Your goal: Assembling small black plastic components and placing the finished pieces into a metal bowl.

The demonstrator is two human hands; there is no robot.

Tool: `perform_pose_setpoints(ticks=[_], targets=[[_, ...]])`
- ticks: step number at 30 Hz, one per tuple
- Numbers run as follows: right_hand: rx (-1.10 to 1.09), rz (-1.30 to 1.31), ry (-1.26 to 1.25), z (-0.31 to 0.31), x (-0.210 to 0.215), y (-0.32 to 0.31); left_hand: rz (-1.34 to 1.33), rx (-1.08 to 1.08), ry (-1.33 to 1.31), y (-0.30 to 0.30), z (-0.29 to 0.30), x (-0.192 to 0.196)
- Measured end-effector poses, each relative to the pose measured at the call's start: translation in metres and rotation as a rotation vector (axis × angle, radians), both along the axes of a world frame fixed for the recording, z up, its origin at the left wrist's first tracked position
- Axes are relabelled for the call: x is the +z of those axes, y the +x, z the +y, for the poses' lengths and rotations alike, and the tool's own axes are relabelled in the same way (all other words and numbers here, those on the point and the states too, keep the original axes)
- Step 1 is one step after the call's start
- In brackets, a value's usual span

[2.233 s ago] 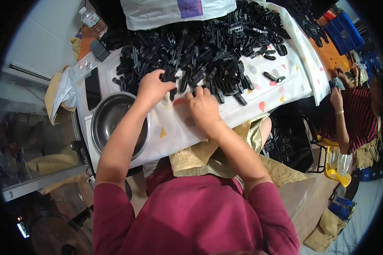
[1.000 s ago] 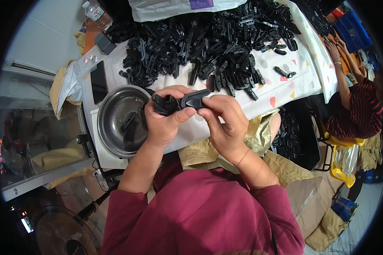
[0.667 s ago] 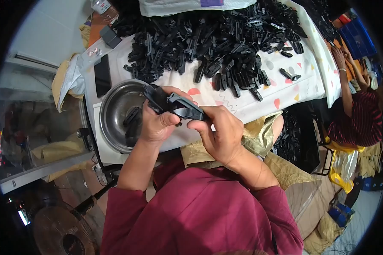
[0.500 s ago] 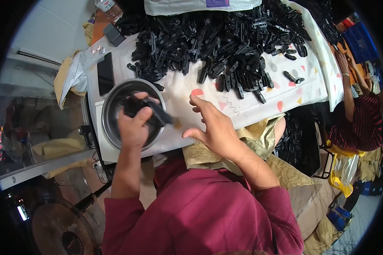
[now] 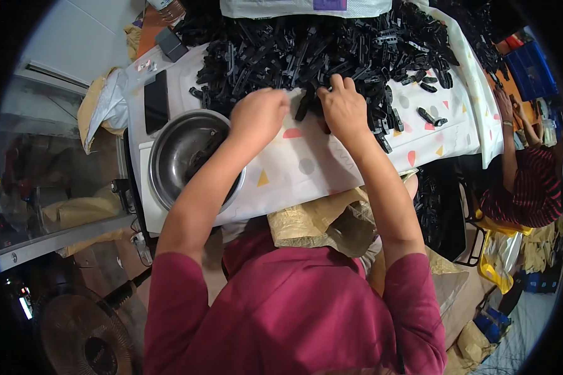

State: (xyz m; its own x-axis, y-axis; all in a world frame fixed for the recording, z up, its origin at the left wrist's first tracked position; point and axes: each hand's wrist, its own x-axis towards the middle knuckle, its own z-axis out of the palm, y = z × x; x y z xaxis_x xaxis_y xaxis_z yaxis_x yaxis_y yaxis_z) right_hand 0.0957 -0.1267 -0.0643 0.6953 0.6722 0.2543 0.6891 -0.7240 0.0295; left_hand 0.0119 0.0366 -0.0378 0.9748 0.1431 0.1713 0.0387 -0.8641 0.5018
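Note:
A large heap of slim black plastic parts (image 5: 275,59) covers the far part of the table. My right hand (image 5: 346,109) is at the heap's near edge, fingers bent down and closed on black parts there, its fingertips partly hidden among them. To its left, my left hand (image 5: 259,115) hangs at the heap's front edge; motion smears it and its fingers are mostly hidden. Beneath my left forearm stands a round steel bowl (image 5: 162,144), with some dark parts (image 5: 203,156) inside, partly covered by the arm.
A black phone (image 5: 156,103) and a dark grey block (image 5: 171,45) lie at the table's left. A white sack (image 5: 306,6) stands behind the heap. Two loose parts (image 5: 431,117) lie to the right. Further right, a person in a striped top (image 5: 522,187) works.
My left hand has left the bowl, no longer showing the black parts it held, and moved up and right to the heap. My right hand, open before, has reached forward into the heap.

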Motion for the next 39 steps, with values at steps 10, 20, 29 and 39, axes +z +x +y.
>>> perform_pose_setpoints(ticks=[10, 20, 29, 39], targets=[[-0.131, 0.653, 0.962, -0.039, 0.002, -0.041, 0.272, 0.189, 0.292, 0.053, 0.013, -0.032], [-0.253, 1.274, 1.586, -0.04, 0.012, -0.069, 0.116, 0.111, -0.769, 0.01, 0.026, -0.029], [-0.181, 1.254, 1.633, -0.037, 0.027, -0.075, 0.156, 0.114, -0.859, 0.001, 0.011, 0.006], [0.334, 0.822, 1.33, -0.048, 0.051, -0.086, 0.421, -0.193, -1.449, -0.027, -0.013, 0.054]])
